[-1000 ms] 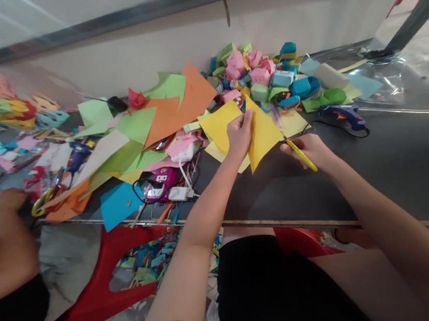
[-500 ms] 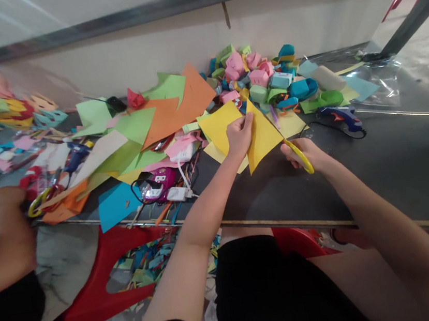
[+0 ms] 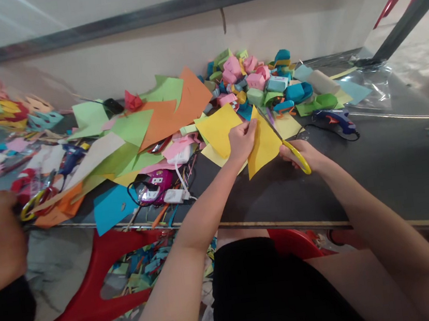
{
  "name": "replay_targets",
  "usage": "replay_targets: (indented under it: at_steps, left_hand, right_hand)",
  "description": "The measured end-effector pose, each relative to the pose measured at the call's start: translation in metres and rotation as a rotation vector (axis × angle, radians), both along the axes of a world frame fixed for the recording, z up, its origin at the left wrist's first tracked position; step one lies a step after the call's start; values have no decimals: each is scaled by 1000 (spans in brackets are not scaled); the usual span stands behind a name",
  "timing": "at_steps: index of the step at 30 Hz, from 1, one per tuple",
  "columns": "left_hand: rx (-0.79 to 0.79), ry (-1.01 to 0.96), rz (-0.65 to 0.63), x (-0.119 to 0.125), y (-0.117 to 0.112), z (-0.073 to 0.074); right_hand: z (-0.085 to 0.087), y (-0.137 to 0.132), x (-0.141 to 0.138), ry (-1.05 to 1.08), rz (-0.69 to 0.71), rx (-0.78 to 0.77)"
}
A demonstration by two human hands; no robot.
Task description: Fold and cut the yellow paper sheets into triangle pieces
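Between thumb and fingers, my left hand (image 3: 242, 140) pinches a piece of yellow paper (image 3: 263, 146) and holds it raised above the table. My right hand (image 3: 303, 156) is closed round the yellow handles of a pair of scissors (image 3: 301, 159). The scissors' dark blades point up and left along the right edge of the held paper. Behind my left hand is another yellow sheet (image 3: 216, 129), with paler yellow paper (image 3: 210, 154) under it.
Folded paper pieces (image 3: 253, 80) are heaped behind my hands. A blue glue gun (image 3: 337, 120) lies to the right with its cord. Leftward are green and orange sheets (image 3: 172, 116), a purple device (image 3: 158, 185), a white plug (image 3: 175, 195) and a co-worker's arm (image 3: 0, 233).
The scissors' blades show more openly beside the paper's right edge. My hands and the paper sit slightly lower in view, and the whole scene has shifted a little left.
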State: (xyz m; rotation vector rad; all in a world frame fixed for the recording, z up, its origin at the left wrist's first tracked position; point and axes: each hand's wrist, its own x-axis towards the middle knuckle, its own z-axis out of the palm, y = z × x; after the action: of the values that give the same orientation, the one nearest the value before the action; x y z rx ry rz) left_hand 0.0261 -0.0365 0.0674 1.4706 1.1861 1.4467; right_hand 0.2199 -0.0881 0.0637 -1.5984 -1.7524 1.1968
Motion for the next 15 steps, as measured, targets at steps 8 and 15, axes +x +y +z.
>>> replay_targets:
  at_steps: [8, 15]
  left_hand:
    - [49, -6, 33, -2, 5, -7]
    - [55, -15, -11, -1, 1, -4]
  right_hand:
    - [11, 1, 2, -5, 87, 107]
    - [9, 2, 2, -163, 40, 164]
